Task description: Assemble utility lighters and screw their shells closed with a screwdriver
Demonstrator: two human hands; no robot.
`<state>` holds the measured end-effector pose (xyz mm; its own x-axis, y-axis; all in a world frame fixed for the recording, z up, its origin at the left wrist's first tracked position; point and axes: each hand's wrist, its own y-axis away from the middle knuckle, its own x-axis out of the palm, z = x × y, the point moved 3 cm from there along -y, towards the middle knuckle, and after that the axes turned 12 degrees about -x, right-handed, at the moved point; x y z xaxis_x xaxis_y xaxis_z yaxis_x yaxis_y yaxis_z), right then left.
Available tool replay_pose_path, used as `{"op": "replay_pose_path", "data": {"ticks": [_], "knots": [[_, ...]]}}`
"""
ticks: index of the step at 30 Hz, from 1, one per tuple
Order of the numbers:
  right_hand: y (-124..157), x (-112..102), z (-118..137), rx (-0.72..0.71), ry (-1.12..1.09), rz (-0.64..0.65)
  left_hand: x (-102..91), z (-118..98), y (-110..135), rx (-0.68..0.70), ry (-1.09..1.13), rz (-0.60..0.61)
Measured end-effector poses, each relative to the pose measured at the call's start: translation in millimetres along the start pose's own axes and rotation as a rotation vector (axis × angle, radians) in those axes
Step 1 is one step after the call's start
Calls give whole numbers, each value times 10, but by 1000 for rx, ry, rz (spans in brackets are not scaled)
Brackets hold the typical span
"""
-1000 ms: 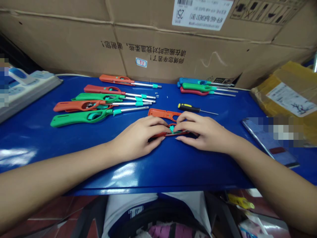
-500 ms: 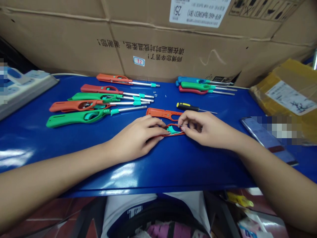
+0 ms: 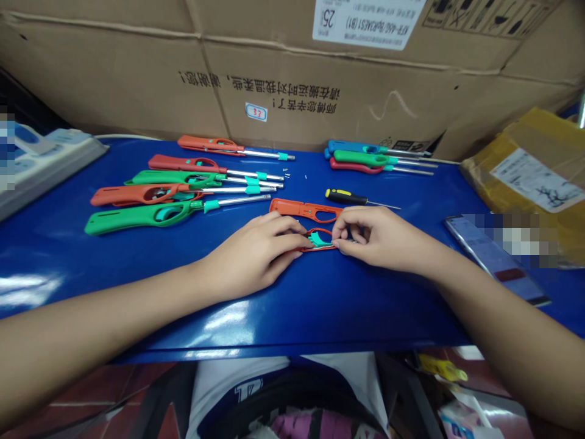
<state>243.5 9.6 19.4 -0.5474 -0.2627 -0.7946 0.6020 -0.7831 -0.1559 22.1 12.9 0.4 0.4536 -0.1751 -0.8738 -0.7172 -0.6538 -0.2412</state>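
Observation:
An opened orange lighter half [image 3: 317, 239] with a teal trigger lies flat on the blue table [image 3: 137, 274] between my hands. My left hand [image 3: 256, 253] presses down on its handle end, fingers closed over it. My right hand [image 3: 379, 238] pinches the other end with curled fingers. The matching orange shell half [image 3: 304, 210] lies just behind, next to a black and yellow screwdriver [image 3: 347, 197].
Several orange and green long-nose lighters [image 3: 183, 189] lie at the left, three more [image 3: 365, 158] at the back right. Tiny screws [image 3: 286, 175] sit mid-table. Cardboard boxes [image 3: 297, 73] wall the back. A phone [image 3: 496, 259] and a yellow parcel [image 3: 530, 177] lie right, a power strip [image 3: 46, 164] left.
My right hand has slid slightly left along the lighter half and its fingers have curled into a tighter pinch. The left hand stays put.

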Motion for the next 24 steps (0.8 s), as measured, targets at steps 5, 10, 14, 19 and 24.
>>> {"op": "replay_pose_path", "data": {"ticks": [5, 10, 14, 19, 24], "knots": [[-8, 5, -21, 75, -67, -5, -11, -22, -9, 3, 13, 4], [-3, 4, 11, -6, -38, -8, -31, -39, -15, -46, 69, -1], [1, 12, 43, -81, 25, -13, -41, -23, 4, -89, 82, -52], [-30, 54, -9, -19, -78, -33, -44, -18, 9, -16, 70, -61], [-55, 96, -72, 106, -172, -33, -43, -14, 4, 6, 42, -31]]}}
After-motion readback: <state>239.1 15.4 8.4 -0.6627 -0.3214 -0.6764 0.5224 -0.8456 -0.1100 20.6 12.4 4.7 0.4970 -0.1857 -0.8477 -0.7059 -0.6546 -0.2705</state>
